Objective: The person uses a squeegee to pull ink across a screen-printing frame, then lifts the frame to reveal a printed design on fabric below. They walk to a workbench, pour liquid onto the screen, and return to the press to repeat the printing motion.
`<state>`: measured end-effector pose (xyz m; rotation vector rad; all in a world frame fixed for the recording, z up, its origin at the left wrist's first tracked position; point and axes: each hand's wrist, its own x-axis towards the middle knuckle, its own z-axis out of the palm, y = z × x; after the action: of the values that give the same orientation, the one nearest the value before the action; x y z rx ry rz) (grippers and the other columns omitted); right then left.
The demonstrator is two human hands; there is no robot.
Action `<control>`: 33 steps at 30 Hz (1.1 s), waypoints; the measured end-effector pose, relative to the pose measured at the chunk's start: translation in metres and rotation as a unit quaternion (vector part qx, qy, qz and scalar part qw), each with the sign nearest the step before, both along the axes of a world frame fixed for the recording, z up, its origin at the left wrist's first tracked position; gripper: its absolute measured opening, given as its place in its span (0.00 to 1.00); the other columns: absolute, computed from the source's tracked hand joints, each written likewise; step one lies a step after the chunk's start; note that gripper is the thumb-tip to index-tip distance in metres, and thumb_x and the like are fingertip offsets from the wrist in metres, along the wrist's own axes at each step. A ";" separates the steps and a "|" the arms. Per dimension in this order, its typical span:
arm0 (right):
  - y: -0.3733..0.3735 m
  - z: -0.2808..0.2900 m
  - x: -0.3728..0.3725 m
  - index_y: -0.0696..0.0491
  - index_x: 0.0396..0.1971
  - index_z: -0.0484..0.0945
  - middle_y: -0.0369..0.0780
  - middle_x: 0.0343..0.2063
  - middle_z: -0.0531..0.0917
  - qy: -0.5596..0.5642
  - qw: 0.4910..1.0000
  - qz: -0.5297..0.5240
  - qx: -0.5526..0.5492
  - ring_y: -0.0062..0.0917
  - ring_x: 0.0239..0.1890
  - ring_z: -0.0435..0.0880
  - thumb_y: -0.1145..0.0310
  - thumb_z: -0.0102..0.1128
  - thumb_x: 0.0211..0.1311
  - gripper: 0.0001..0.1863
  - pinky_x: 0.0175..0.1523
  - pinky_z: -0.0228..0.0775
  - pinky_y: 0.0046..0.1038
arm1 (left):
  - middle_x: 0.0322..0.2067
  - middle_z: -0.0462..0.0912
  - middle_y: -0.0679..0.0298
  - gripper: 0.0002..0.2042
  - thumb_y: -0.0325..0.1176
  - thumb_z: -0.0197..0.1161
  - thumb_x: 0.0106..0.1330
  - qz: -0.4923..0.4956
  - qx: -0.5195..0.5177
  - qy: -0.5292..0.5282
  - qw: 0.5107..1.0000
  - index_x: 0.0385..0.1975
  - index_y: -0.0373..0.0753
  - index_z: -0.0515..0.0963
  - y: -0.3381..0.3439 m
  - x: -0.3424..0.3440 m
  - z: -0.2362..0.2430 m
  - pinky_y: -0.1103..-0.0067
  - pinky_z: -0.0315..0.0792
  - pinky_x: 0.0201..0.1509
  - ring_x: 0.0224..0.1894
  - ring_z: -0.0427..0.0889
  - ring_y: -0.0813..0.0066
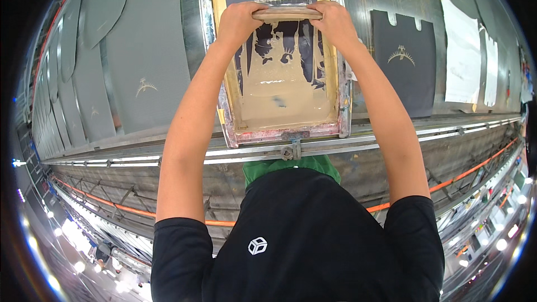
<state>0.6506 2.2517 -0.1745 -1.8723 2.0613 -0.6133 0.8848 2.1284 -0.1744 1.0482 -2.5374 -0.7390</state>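
My left hand (239, 21) and my right hand (335, 20) grip the two ends of a squeegee (287, 14) with a pale wooden handle. The squeegee lies crosswise near the far end of a screen printing frame (344, 109). Beige ink (285, 106) covers the near part of the mesh thickly. Closer to the squeegee the ink thins into streaks and patches, with dark mesh showing between them. Both arms reach forward along the frame's two sides. Whatever lies under the frame is hidden.
A dark cut fabric panel (405, 72) with a small beige print lies right of the frame, white sheets (461, 47) beyond it. Several grey-green printed panels (148, 61) spread leftward along the table. A metal rail (358, 142) runs along the table's near edge, with a clamp (291, 151) against it.
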 end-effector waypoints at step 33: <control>0.085 0.005 0.002 0.49 0.44 0.84 0.45 0.32 0.85 -0.139 0.941 -0.299 -0.069 0.32 0.33 0.82 0.60 0.58 0.69 0.12 0.44 0.72 0.33 | 0.55 0.81 0.66 0.27 0.21 0.66 0.46 0.012 -0.006 0.088 0.996 0.52 0.45 0.81 0.244 0.134 0.006 0.67 0.70 0.62 0.60 0.76 0.63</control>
<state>0.6529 2.3371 -0.1695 -1.1005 2.4242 -1.1164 1.0189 2.3729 -0.1683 0.9633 -2.3725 -0.7738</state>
